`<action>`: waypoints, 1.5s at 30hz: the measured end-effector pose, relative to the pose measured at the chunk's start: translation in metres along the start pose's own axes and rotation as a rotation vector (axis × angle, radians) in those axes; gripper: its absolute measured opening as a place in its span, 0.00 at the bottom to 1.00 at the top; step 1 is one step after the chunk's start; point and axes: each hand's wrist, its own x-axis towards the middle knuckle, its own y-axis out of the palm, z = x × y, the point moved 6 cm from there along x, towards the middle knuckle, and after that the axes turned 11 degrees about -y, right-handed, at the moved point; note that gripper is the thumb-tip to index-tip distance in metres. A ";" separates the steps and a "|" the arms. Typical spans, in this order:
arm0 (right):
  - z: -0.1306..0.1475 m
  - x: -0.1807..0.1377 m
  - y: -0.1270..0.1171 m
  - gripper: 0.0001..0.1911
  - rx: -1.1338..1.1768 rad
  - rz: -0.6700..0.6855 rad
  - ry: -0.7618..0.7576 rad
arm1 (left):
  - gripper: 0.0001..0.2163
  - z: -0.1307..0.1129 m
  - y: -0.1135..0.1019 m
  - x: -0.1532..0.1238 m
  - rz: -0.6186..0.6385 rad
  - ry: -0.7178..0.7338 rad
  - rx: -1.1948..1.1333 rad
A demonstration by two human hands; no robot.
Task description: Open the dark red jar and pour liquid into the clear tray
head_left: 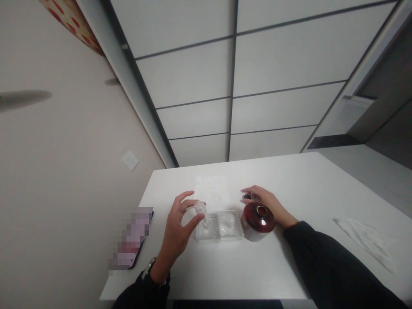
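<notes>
My left hand (pixel 178 227) pinches a small clear round stopper (pixel 200 207) between thumb and fingertips, just above a clear glass container (pixel 207 228). A second clear container (pixel 230 225) with a round stopper stands beside it. My right hand (pixel 267 206) rests behind a dark red round jar (pixel 258 221) with an open mouth, fingers curled near a small dark cap (pixel 247 197) on the white table (pixel 289 262).
A translucent plastic sheet (pixel 212 189) lies behind the containers. A blurred-out phone (pixel 131 240) sits at the table's left edge. A crumpled white tissue (pixel 367 240) lies at the right. A wall with a socket (pixel 130 160) is to the left.
</notes>
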 end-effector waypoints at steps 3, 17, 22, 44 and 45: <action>0.001 0.000 -0.001 0.14 0.002 -0.002 -0.004 | 0.21 -0.002 0.000 0.002 0.010 -0.039 -0.042; -0.003 0.000 0.001 0.14 0.004 0.001 0.015 | 0.29 -0.013 0.004 0.016 0.084 -0.178 -0.122; -0.005 0.000 0.002 0.14 0.011 0.007 0.016 | 0.34 -0.007 -0.002 0.048 0.042 -0.169 -0.136; -0.003 0.000 0.000 0.15 0.021 0.024 0.056 | 0.17 0.093 0.030 0.130 0.117 -0.168 0.172; -0.003 0.000 0.000 0.15 0.022 0.025 0.058 | 0.17 0.094 0.030 0.130 0.120 -0.163 0.184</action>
